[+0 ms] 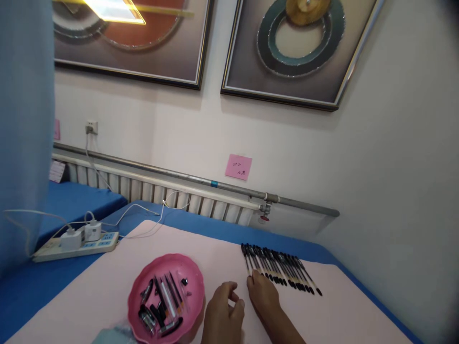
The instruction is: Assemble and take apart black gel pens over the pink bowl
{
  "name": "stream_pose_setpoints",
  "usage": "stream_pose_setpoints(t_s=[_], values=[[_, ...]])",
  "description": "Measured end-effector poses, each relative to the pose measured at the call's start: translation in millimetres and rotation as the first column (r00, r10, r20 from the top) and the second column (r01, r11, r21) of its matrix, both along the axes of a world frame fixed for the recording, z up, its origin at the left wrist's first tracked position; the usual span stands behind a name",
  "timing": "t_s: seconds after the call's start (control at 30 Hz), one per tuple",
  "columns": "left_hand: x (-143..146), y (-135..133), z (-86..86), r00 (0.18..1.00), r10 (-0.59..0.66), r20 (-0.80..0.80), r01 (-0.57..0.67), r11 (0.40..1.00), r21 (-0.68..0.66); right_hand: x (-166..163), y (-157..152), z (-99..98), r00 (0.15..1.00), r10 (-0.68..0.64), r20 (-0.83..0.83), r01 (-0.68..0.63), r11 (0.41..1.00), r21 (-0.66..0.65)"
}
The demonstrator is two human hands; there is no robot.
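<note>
A row of slim black-and-light pens (281, 265) lies side by side on the pink sheet (172, 239), slanting away from me. My right hand (263, 292) is at the near end of the leftmost pens, fingers closed at the lower end of one, which they partly hide. My left hand (223, 315) hovers just left of it, loosely curled with a gap between thumb and fingers, and nothing shows in it. Beside it, a pink scalloped dish (195, 272) holds pen parts: thin clear tubes and dark refills (168, 294), plus shiny black-and-silver pieces (147, 319).
A power strip (77, 251) with plugged-in white chargers and loose cables lies at the left on the blue bed (222, 231). A pale blue, crumpled item (114, 336) touches the dish's near side. Behind stand a radiator (172, 193) and pipe; a blue curtain (25, 119) hangs left.
</note>
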State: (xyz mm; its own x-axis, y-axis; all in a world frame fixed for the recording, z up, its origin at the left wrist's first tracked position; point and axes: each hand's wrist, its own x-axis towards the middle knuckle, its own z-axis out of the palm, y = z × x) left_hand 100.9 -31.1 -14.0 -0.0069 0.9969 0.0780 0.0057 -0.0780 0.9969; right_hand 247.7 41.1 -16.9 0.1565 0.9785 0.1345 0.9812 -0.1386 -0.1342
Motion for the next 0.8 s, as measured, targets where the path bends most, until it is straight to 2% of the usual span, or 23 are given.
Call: stream_pose_setpoints(t_s=[0.17, 0.3, 0.4, 0.47, 0.57, 0.67, 0.8], values=[[-3, -2, 7.6, 1.000, 0.005, 0.008, -0.005, 1.000, -0.001, -1, -5, 0.9, 1.000, 0.015, 0.020, -0.016, 1.000, 0.013], [-30, 0, 24.2, 0.998, 0.037, 0.054, -0.035, 0.998, -0.045, -3, -16, -2.3, 0.998, 0.059, 0.000, -0.059, 0.998, 0.025], [-67, 7, 38.2, 0.960, 0.252, 0.118, -0.251, 0.968, -0.030, -6, -21, -2.3, 0.992, 0.120, -0.045, -0.120, 0.993, 0.019], [-91, 14, 47.1, 0.889, 0.421, 0.182, -0.423, 0.906, -0.032, -10, -21, -0.8, 0.981, 0.175, -0.088, -0.175, 0.985, 0.015], [-117, 27, 57.1, 0.851, 0.500, 0.161, -0.504, 0.863, -0.017, -16, -18, 1.0, 0.955, 0.251, -0.156, -0.251, 0.968, 0.016], [-128, 38, 57.0, 0.853, 0.506, 0.130, -0.512, 0.859, 0.018, -21, -15, 0.0, 0.933, 0.299, -0.200, -0.299, 0.954, 0.029], [-139, 41, 41.3, 0.818, 0.568, 0.089, -0.570, 0.821, 0.002, -27, -6, -5.2, 0.921, 0.321, -0.221, -0.321, 0.946, 0.037]])
